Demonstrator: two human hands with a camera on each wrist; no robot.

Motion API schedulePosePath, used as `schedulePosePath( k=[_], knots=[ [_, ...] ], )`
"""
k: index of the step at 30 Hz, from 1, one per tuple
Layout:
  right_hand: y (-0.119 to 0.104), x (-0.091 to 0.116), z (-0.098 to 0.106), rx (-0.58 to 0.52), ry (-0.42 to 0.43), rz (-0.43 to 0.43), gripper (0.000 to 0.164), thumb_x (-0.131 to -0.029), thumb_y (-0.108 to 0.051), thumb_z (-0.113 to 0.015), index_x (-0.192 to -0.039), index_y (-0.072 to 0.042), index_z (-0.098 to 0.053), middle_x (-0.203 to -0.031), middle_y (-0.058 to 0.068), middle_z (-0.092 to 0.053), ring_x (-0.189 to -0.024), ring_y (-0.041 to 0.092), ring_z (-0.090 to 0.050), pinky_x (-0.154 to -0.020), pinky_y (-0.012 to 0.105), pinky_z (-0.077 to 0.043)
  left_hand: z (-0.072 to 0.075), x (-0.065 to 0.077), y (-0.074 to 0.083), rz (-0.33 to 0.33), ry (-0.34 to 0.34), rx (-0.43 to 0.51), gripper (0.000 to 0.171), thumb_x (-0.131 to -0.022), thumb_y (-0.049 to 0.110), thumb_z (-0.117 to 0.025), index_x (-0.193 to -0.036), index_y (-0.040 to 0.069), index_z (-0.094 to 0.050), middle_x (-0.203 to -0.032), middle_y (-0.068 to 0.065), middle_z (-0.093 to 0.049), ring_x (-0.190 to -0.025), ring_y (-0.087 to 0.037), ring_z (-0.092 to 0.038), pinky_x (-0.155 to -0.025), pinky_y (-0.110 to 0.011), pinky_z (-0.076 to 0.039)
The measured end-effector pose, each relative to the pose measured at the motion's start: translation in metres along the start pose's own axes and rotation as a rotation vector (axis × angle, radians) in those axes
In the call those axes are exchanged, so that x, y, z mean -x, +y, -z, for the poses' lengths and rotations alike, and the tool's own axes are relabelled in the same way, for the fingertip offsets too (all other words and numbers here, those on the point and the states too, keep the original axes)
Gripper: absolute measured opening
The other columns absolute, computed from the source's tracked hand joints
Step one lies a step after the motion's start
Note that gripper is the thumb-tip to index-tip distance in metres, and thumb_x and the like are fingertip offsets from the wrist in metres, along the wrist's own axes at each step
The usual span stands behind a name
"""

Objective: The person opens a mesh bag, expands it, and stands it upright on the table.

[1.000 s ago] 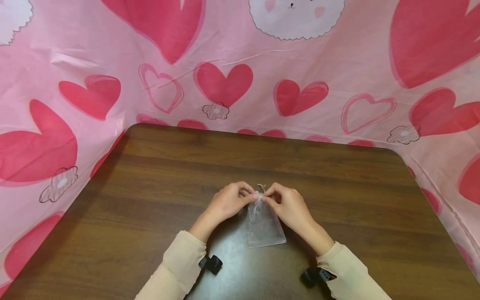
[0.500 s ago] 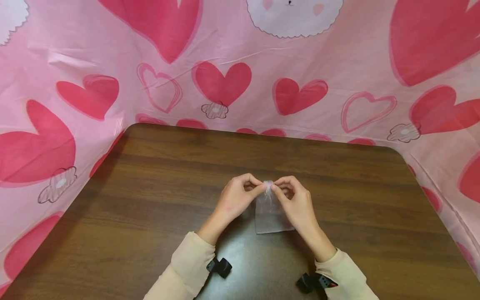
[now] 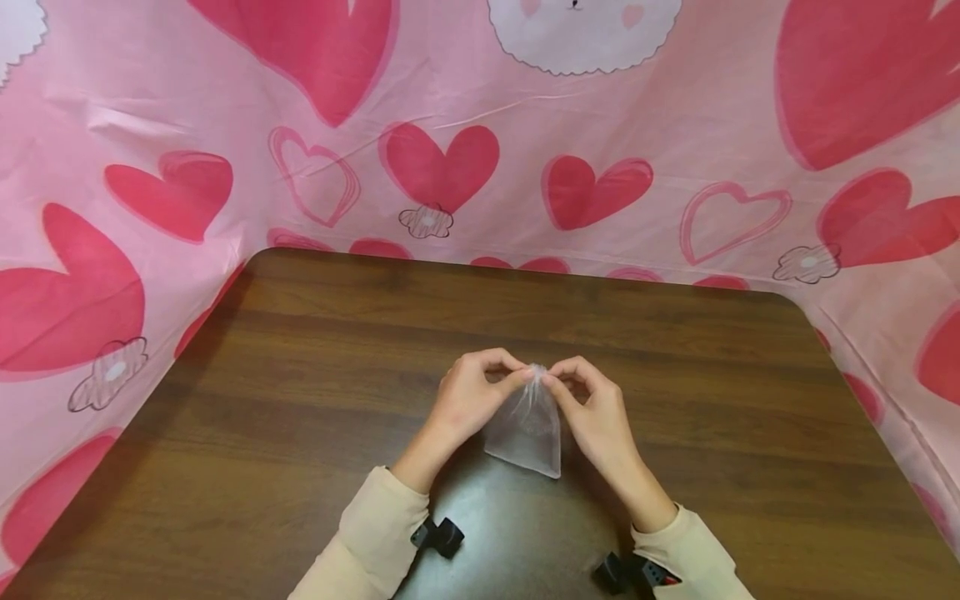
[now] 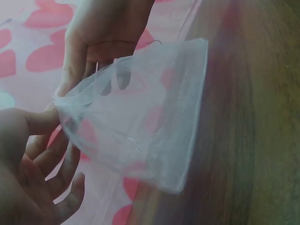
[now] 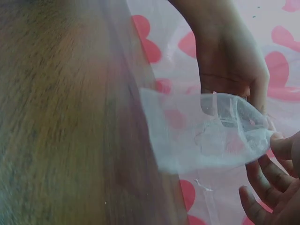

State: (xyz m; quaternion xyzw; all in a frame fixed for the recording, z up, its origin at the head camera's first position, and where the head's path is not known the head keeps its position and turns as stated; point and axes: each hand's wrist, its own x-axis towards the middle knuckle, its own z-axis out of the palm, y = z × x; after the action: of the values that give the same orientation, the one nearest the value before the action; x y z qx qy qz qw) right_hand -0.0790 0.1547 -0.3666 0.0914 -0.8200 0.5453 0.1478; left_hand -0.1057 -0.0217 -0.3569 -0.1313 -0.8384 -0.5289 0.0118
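Note:
A small sheer white organza drawstring bag (image 3: 527,437) hangs between both hands, gathered at its neck. My left hand (image 3: 470,392) pinches the gathered top from the left between thumb and index finger. From the other side my right hand (image 3: 596,408) pinches the same gathers in the same way. In the left wrist view the see-through bag (image 4: 154,117) fans out from the pinched neck to a wide seamed bottom, with fingers showing through the mesh. The right wrist view shows the bag (image 5: 187,136) with a thin cord line visible through it.
The brown wood-grain table (image 3: 337,350) lies under the hands. A pink curtain with red hearts (image 3: 446,162) stands behind and along both sides of it. Black wrist cameras (image 3: 448,537) sit at both beige sleeves (image 3: 382,517).
Both hands have moved slightly away from the body and to the right with the bag. The bag's bottom has swung left over the last half second, and the cord ends above the neck no longer show.

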Motion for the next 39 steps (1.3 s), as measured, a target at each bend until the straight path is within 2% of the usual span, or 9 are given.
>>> schedulePosePath(
  k=[3,6,11,15,25,32,39],
  knots=[
    [-0.0001,0.0013,-0.0008,0.014,-0.001,0.014,0.006,-0.091,-0.007,-0.071,-0.089,-0.004,-0.067,-0.083,0.004,-0.067,-0.071,0.012,-0.06,-0.067,0.021,-0.048,0.0,0.0012,0.0012,0.001,0.008,-0.03,0.011,-0.09,0.031,-0.073,-0.085,0.022,-0.074,-0.092,0.01,-0.074,-0.089,-0.01,-0.069,-0.079,-0.039,-0.051],
    [0.0014,0.002,-0.0015,0.036,-0.007,0.019,0.007,-0.092,-0.009,-0.07,-0.09,-0.004,-0.067,-0.083,0.004,-0.067,-0.073,0.013,-0.061,-0.068,0.023,-0.048,-0.0008,0.0023,0.0007,-0.006,0.024,-0.102,0.012,-0.092,0.031,-0.072,-0.082,0.023,-0.071,-0.091,0.01,-0.074,-0.088,-0.011,-0.068,-0.08,-0.044,-0.049],
    [0.0034,0.0021,-0.0015,0.059,-0.014,0.019,0.008,-0.093,-0.01,-0.07,-0.091,-0.004,-0.066,-0.082,0.003,-0.066,-0.073,0.012,-0.06,-0.068,0.024,-0.048,-0.0018,0.0026,0.0004,-0.032,0.059,-0.262,0.013,-0.091,0.035,-0.071,-0.082,0.027,-0.07,-0.079,0.012,-0.07,-0.071,-0.011,-0.063,-0.07,-0.041,-0.046],
    [0.0036,0.0012,-0.0006,0.049,-0.014,0.015,0.007,-0.093,-0.009,-0.07,-0.091,-0.004,-0.066,-0.081,0.004,-0.066,-0.072,0.012,-0.06,-0.067,0.023,-0.047,-0.002,0.0028,0.0013,-0.046,0.079,-0.317,0.015,-0.091,0.039,-0.071,-0.081,0.028,-0.07,-0.072,0.013,-0.066,-0.065,-0.011,-0.059,-0.067,-0.038,-0.045],
    [0.0027,-0.0002,0.0,0.033,-0.01,-0.019,0.007,-0.093,-0.009,-0.069,-0.092,-0.003,-0.066,-0.084,0.006,-0.067,-0.073,0.014,-0.061,-0.068,0.024,-0.049,-0.0013,0.0037,-0.0006,-0.051,0.098,-0.287,0.015,-0.093,0.037,-0.068,-0.083,0.026,-0.066,-0.077,0.013,-0.069,-0.068,-0.011,-0.06,-0.068,-0.04,-0.045],
    [0.0029,-0.0003,0.0022,0.021,0.003,-0.01,0.006,-0.093,-0.009,-0.069,-0.091,-0.004,-0.066,-0.083,0.005,-0.067,-0.073,0.013,-0.06,-0.068,0.023,-0.047,-0.0005,0.0029,-0.001,-0.041,0.097,-0.237,0.014,-0.093,0.038,-0.069,-0.086,0.026,-0.067,-0.082,0.015,-0.071,-0.076,-0.007,-0.063,-0.074,-0.042,-0.046],
    [0.0009,0.0003,0.005,0.018,0.006,-0.011,0.007,-0.094,-0.011,-0.069,-0.092,-0.004,-0.067,-0.082,0.004,-0.067,-0.072,0.013,-0.06,-0.067,0.023,-0.047,0.0021,0.0036,0.0014,-0.045,0.103,-0.219,0.014,-0.093,0.039,-0.069,-0.087,0.026,-0.069,-0.08,0.015,-0.07,-0.076,-0.007,-0.063,-0.075,-0.043,-0.046]
  ],
)
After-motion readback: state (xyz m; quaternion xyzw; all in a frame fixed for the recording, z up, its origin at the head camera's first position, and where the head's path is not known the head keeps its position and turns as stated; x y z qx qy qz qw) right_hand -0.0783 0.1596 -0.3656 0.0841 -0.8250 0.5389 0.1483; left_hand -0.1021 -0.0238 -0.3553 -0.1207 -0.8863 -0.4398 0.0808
